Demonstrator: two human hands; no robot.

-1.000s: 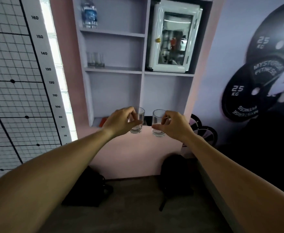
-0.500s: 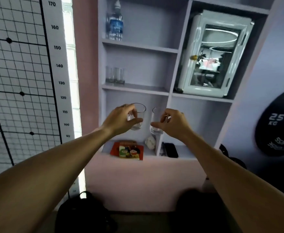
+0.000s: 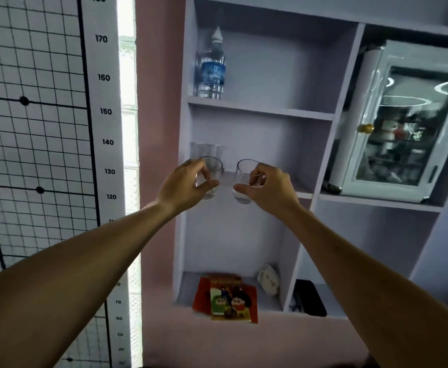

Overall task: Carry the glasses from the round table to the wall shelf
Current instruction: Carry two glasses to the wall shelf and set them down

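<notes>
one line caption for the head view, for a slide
Left hand and right hand each raise a glass toward the wall shelf.

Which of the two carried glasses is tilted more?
The glass in the right hand: this right-hand glass leans clearly, while the left hand's glass stays nearly upright.

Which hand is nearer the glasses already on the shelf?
Left. The left hand overlaps the shelved glasses just below them; the right hand is farther right.
</notes>
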